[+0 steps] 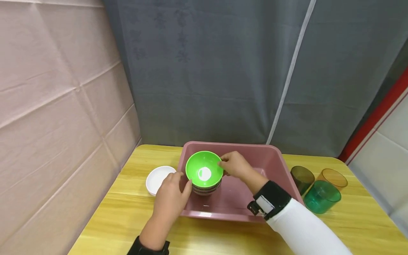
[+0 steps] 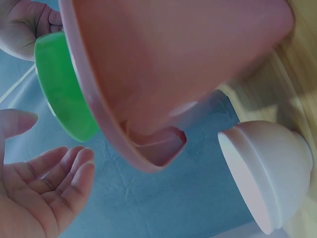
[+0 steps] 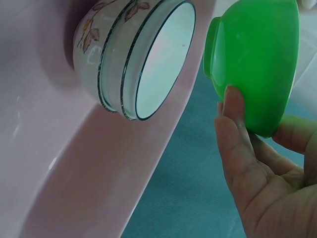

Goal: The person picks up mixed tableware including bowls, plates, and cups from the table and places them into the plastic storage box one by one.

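My right hand (image 1: 236, 165) pinches the rim of a green bowl (image 1: 204, 169), thumb on one side and fingers on the other. In the right wrist view the green bowl (image 3: 255, 59) hangs apart from a stack of patterned white bowls (image 3: 148, 59), which sits inside the pink basin (image 1: 239, 202). Near the bowl's left side is my left hand (image 1: 172, 196); in the left wrist view its fingers (image 2: 74, 186) are loosely bent, with a gap between them and the bowl. Left of the basin a plain white bowl (image 1: 158, 179) stands on the table.
Right of the basin stand a dark brown cup (image 1: 302, 178), an orange cup (image 1: 334, 178) and a green cup (image 1: 322, 198), all see-through, close together on the wooden table (image 1: 108, 226). A grey curtain (image 1: 204, 78) hangs behind, and a pale covered wall (image 1: 57, 106) rises at the left.
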The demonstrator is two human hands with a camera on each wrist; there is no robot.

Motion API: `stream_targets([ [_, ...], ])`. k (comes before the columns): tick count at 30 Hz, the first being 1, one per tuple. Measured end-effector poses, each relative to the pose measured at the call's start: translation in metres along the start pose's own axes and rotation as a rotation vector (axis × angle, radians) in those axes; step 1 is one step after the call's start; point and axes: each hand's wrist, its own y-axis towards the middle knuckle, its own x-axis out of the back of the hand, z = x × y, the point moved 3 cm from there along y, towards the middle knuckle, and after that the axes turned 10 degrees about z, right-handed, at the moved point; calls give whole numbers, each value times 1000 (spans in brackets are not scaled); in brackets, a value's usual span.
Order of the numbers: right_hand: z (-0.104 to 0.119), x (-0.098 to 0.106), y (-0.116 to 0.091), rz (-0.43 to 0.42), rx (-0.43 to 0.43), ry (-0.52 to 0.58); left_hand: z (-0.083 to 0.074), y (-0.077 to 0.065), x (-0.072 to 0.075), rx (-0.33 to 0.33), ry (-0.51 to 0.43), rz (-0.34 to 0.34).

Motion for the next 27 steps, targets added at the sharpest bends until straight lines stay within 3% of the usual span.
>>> stream_targets([
  [8,-5,1,8,0,-29,-4,-4,-9,-1,-135,161,-78],
  [17,-16,0,21,10,-78,17,-5,-15,-4,-247,243,-159],
  [27,-21,-5,30,16,-116,26,-1,-21,-4,-290,272,-191],
])
